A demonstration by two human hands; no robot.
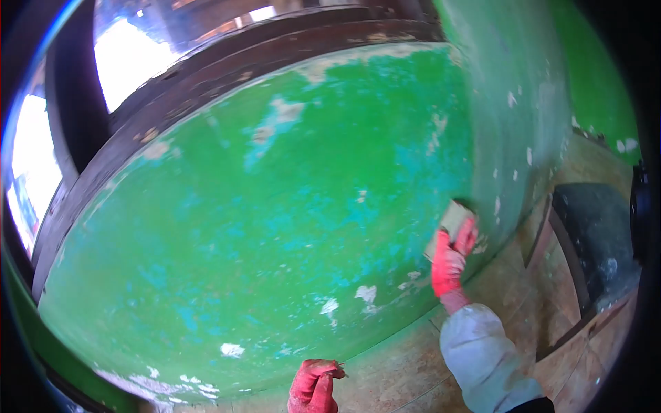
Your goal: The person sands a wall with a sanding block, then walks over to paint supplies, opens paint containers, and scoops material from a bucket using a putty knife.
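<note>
View: one head-worn camera, by which the scene is shown from above, bent by a wide lens and darkened at the corners.
Right hand: a red-gloved right hand (451, 261) is seen right of centre, reached out low on the wall, its fingers wrapped around a block.
Block: a pale, flat block (455, 217) is gripped by the right hand and held against the green wall, near its right-hand corner; it is tilted, its upper end leaning right.
Sleeve: the right forearm is covered by a pale, loose sleeve (482, 354).
Left hand: a red-gloved left hand (312, 389) is partly cut off by the bottom edge, its fingers curled inward; whether anything is held in it cannot be told.
Wall: most of the view is filled by a green wall (303, 199), mottled with turquoise and marked by whitish patches (233, 350), several of them along its lower part.
Corner: the wall is met on the right by a paler green wall section (516, 89).
Above: the wall is topped by a dark brown ledge (289, 51), with bright openings beyond.
Floor: brownish tiles (406, 385) are seen below.
Far right: a piece of furniture with a dark panel (595, 234) is stood on the tiles.
</note>
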